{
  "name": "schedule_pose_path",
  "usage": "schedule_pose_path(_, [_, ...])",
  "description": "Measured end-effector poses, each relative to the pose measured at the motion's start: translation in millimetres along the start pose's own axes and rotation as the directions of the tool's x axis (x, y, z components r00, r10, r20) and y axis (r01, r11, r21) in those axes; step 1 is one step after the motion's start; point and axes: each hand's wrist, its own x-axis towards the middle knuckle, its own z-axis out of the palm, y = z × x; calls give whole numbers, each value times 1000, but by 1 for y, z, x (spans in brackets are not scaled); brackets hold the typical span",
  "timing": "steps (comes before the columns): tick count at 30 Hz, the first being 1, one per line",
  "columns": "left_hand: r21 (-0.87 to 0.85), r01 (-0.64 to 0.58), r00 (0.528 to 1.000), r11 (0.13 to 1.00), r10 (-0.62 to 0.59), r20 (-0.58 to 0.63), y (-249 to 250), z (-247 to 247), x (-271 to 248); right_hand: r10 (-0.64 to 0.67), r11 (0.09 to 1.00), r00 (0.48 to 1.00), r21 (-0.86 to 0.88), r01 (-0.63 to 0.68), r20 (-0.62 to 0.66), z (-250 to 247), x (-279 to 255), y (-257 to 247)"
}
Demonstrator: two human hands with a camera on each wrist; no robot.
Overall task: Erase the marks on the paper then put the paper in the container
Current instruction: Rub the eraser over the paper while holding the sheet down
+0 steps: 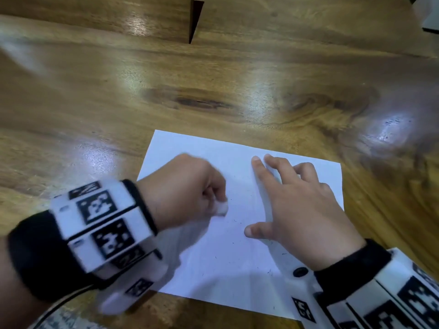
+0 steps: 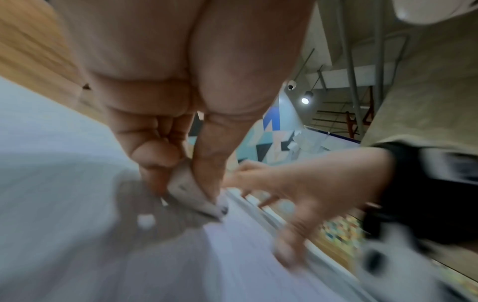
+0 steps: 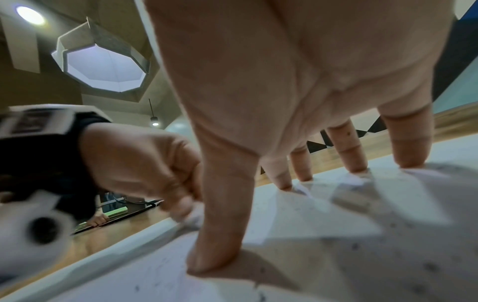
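Note:
A white sheet of paper [image 1: 237, 257] lies flat on the wooden table [image 1: 166, 79], near the front edge. My left hand [image 1: 190, 191] pinches a small white eraser [image 1: 222, 208] and holds its tip against the paper's middle; the left wrist view shows the eraser [image 2: 191, 196] between thumb and fingers, touching the paper [image 2: 64, 183]. My right hand [image 1: 292, 203] rests spread on the sheet's right half, with fingertips [image 3: 411, 161] and thumb pressing the paper [image 3: 336, 255] down. Small dark eraser crumbs dot the sheet.
A wooden box-like edge [image 1: 192, 22] stands at the table's far side. A white object [image 1: 430, 22] sits at the far right corner. Bare wood surrounds the paper on the left and beyond it.

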Motion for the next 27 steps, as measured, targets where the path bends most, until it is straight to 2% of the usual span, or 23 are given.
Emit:
schedule_pose_path(2, [-9, 4, 992, 1000, -5, -128, 8, -9, 21, 8, 1000, 1000, 1, -8, 1, 0, 1, 0])
schedule_pose_path(5, [25, -7, 985, 1000, 11, -172, 15, -10, 32, 12, 1000, 1000, -4, -12, 3, 0, 0, -1])
schedule_pose_path(8, [79, -76, 995, 994, 81, -62, 6, 4, 1, 12, 1000, 1000, 7, -12, 9, -1, 0, -1])
schedule_pose_path(10, [57, -48, 996, 997, 44, 72, 1, 11, -21, 10, 1000, 1000, 5, -10, 15, -1, 0, 0])
schedule_pose_path(12, [36, -18, 994, 999, 14, 105, -2, 10, -26, 10, 1000, 1000, 2, -10, 14, -1, 0, 0])
schedule_pose_path(17, [-3, 53, 989, 999, -52, -141, 5, -9, 16, 16, 1000, 1000, -17, -16, 16, 0, 1, -2])
schedule_pose_path(20, [-19, 49, 987, 999, -51, -154, 2, -5, 11, 18, 999, 1000, -30, -17, 26, -1, 2, -1])
schedule_pose_path(22, [-11, 8, 994, 1000, -9, -105, -5, 7, -10, 18, 999, 1000, -40, -17, 22, -1, 2, -1])
schedule_pose_path(25, [-14, 19, 998, 1000, -18, 67, -9, 19, -40, 17, 999, 1000, -37, -16, 24, -1, 1, -1])
schedule_pose_path(27, [-14, 39, 996, 999, -38, 79, -8, 16, -41, 12, 999, 1000, -41, -12, 16, -1, 1, -1])
